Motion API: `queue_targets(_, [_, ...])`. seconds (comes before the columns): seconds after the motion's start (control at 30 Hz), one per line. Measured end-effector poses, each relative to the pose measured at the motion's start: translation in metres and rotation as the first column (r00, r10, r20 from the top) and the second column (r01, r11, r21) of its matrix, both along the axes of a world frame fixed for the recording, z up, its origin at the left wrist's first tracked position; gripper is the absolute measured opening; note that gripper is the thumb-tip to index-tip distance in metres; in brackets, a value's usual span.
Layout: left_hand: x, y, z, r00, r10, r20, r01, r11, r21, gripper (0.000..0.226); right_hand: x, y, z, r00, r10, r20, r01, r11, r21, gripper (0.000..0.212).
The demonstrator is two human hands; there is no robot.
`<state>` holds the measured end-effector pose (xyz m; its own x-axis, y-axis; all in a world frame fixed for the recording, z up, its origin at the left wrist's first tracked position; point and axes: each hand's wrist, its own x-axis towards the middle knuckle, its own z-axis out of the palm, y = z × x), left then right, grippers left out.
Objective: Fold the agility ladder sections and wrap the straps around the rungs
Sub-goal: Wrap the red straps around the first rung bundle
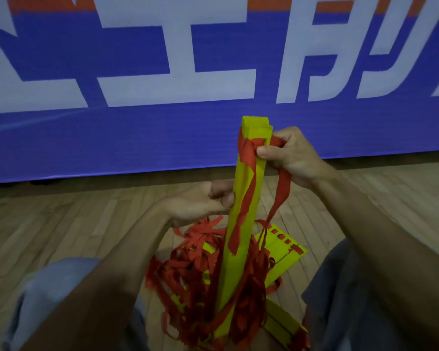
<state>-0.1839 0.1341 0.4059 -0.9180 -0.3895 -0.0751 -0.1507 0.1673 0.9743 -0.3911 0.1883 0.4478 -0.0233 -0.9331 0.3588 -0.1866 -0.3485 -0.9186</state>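
A stack of yellow ladder rungs (249, 198) stands upright in front of me, its foot buried in a heap of red straps (205, 279). My left hand (200, 203) grips the stack at mid height from the left. My right hand (287, 155) pinches a red strap (249, 150) that is looped round the stack near its top. One strap tail hangs down the front of the rungs, and another drops from my right hand to the heap.
More yellow rungs (284, 252) lie flat on the wooden floor (61, 224) under the strap heap. A blue banner (162, 138) with large white characters stands close behind. My knees frame the heap on both sides.
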Motion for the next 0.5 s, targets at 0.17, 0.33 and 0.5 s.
queue_targets(0.17, [-0.006,0.003,-0.005,0.986,-0.061,-0.155,0.099,0.963,0.251,0.088,0.000,-0.001,0.000,0.994,0.063,0.087,-0.066,0.997,0.027,0.050])
queue_targets(0.33, [-0.012,0.013,-0.002,0.970,0.087,-0.229,-0.027,0.967,0.251,0.032,0.002,0.001,-0.001,0.995,0.084,0.045,-0.085,0.996,0.033,0.064])
queue_targets(0.5, [-0.011,0.014,0.001,0.941,0.235,-0.245,-0.200,0.967,0.157,0.022,0.003,0.003,0.001,0.998,0.056,0.018,-0.057,0.994,0.097,0.045])
